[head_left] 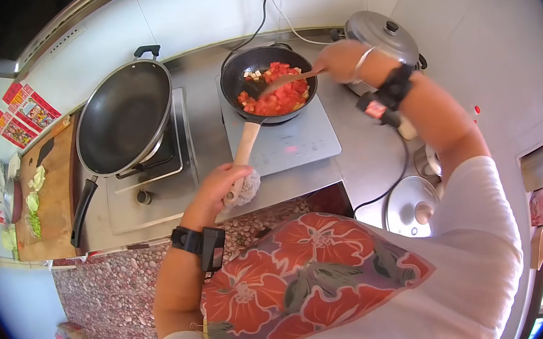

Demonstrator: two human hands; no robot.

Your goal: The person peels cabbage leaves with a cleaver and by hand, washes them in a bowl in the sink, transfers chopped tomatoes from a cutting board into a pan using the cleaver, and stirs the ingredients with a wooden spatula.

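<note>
My left hand (222, 183) is wrapped round the pale wooden handle (246, 145) of a small black pan, with a grey fluffy cloth (245, 190) beside the grip. The pan (229, 86) rests on a white induction cooktop (312, 141). Chopped red tomato (283, 100) and a few pale cubes (253, 75) lie in it. My right hand (343, 61), slightly blurred, is closed on a brown spatula (294, 78), whose blade is among the tomato pieces.
A large black wok (124, 116) sits on the left burner. Farther left, a wooden board (53, 216) holds cut greens and a knife. A lidded grey pot (380, 31) stands at the back right, and a glass lid (412, 206) lies at the right.
</note>
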